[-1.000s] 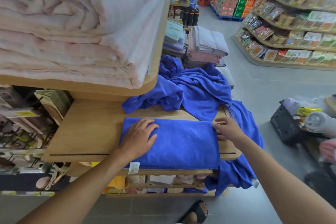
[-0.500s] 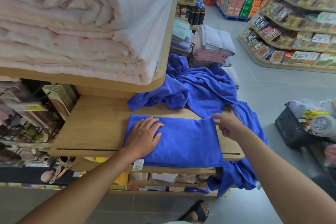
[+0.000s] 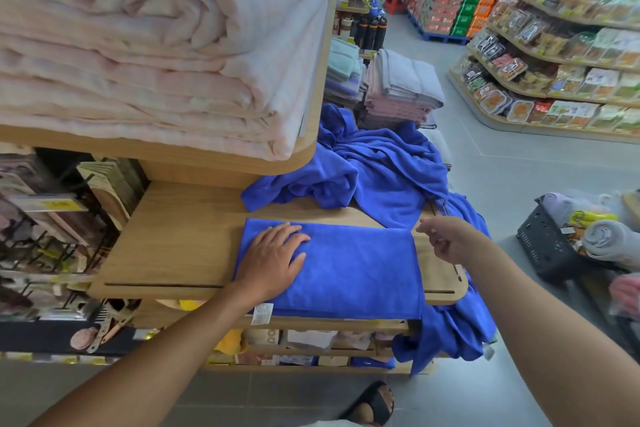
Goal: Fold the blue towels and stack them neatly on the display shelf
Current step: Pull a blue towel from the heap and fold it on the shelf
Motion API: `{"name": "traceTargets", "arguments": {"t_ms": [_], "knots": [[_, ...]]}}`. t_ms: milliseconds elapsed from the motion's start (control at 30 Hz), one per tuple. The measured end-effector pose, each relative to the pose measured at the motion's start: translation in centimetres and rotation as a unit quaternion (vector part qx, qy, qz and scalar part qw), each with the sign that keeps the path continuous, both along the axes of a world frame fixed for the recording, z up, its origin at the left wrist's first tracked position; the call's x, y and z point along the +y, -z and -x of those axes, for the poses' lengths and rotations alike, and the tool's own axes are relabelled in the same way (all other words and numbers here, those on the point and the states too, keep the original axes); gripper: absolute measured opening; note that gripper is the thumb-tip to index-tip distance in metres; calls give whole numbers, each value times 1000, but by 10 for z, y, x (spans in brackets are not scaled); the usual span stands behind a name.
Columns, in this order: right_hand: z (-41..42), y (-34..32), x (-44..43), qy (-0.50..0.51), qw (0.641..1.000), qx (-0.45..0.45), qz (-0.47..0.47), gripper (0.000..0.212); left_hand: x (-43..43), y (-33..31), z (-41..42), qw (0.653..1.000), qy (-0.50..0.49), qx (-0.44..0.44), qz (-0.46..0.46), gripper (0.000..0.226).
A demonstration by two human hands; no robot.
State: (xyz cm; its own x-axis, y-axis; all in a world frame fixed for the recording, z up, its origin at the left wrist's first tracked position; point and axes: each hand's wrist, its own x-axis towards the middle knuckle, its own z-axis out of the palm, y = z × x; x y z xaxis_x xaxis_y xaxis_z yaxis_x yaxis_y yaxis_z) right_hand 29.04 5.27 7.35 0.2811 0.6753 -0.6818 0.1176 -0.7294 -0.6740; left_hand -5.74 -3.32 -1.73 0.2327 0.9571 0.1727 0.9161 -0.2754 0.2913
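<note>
Lifted the right hand (image 3: 446, 239) off the right edge of the folded blue towel (image 3: 356, 274) since a second ago and carried it up beside the far right corner; kept the left hand (image 3: 273, 256) where it was. Right hand now over bare wood just off that corner, fingers loosely curled with nothing between them. Left hand flat on the towel's left part, fingers straight and slightly spread, pressing down.

Towel on the wooden display shelf (image 3: 173, 243) as a smooth rectangle, near edge hanging a little over the front lip, white label (image 3: 262, 314) dangling below the left wrist. Left of the towel, a broad stretch of bare shelf, crossed near the front by a thin dark slot (image 3: 162, 285). Right of it, only a narrow strip of wood up to the rounded corner.

Behind, reaching the towel's far edge near its right corner, a rumpled heap of blue towels (image 3: 388, 177), spilling over the shelf's right side. Overhead at left, an upper shelf (image 3: 221, 158) loaded with pale pink bedding (image 3: 156, 45), jutting over the back of the display shelf. Beyond open floor (image 3: 519, 177) on the right, a black basket (image 3: 547, 246).
</note>
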Motion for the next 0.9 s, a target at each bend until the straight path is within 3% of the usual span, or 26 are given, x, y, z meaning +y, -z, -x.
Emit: {"name": "traceTargets", "arguments": {"t_ms": [67,267,433,567,733,800,900], "knots": [[-2,-2,-5,-69,994,-81,-12,5,1,1,0,1000,0,2,0,40],[8,4,-12,-155,981,-110,34,25,1,2,-2,1000,-3,6,-5,39],[16,15,-7,-48,998,30,25,16,1,3,-1,1000,-1,6,2,41],[13,11,-5,-25,987,148,63,9,2,4,-1,1000,-1,4,0,41],[1,13,-7,6,968,242,65,19,2,6,1,1000,0,-3,-7,39],[-4,18,-11,-65,983,171,21,18,2,6,1,1000,1,-5,-7,39],[-5,31,-15,-208,971,-64,-104,20,2,6,1,1000,1,-8,-8,39]]}}
